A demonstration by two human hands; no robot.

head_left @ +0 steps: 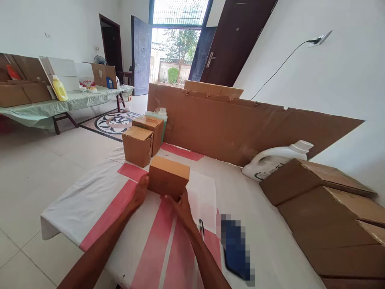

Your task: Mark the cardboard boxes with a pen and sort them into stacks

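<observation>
Two closed cardboard boxes (143, 138), white jug (275, 160) lying on its side, flattened cartons (327, 216) at right, pen (201, 228), yellow bottle (59, 88) on far table (36, 110).

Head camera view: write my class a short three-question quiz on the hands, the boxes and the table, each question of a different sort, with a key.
1. True or false: both hands touch the closed cardboard box.
2. How many small boxes stand beyond it, at the table's far left end? A) two B) five C) none
3. What lies on its side beside the flat cartons?

Key
1. True: the left hand and right hand are at its near side.
2. A: the two small boxes stand touching.
3. A white jug, against the cardboard sheet.
</observation>
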